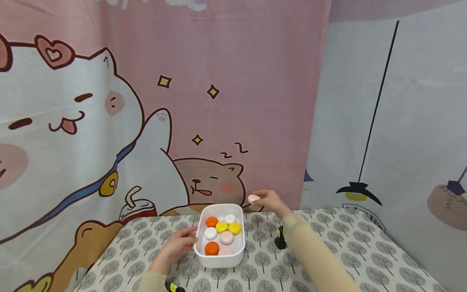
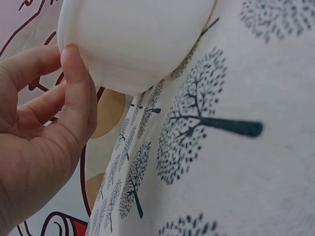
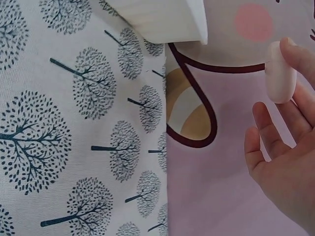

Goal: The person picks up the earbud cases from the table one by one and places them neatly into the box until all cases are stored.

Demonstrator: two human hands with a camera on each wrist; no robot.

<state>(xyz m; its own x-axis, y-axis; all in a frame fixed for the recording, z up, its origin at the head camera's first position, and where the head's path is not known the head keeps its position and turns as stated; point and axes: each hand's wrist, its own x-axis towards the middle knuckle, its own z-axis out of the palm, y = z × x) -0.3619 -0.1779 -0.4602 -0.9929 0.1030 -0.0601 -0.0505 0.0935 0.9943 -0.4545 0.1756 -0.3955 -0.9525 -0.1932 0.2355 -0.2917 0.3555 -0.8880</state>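
Observation:
A white plastic bin (image 1: 219, 263) with rounded corners stands on the patterned cloth. Inside it lie several smooth round pucks: an orange puck (image 1: 212, 248), a yellow puck (image 1: 234, 228), a white puck (image 1: 210, 233) and a pink puck (image 1: 227, 237), among others. My left hand (image 1: 178, 246) holds the bin's left side, thumb and fingers at its rim in the left wrist view. Beyond the bin's right side, my right hand (image 1: 271, 202) pinches a pale pink puck (image 3: 280, 73) between thumb and fingers, raised above the cloth. Its other fingers are loosely bent.
The table is covered with a tree-print cloth (image 1: 262, 259). Close behind its far edge hangs a pink and white curtain (image 1: 255, 101) with cartoon animals. A small black device with a yellow patch (image 1: 280, 239) shows at the right wrist.

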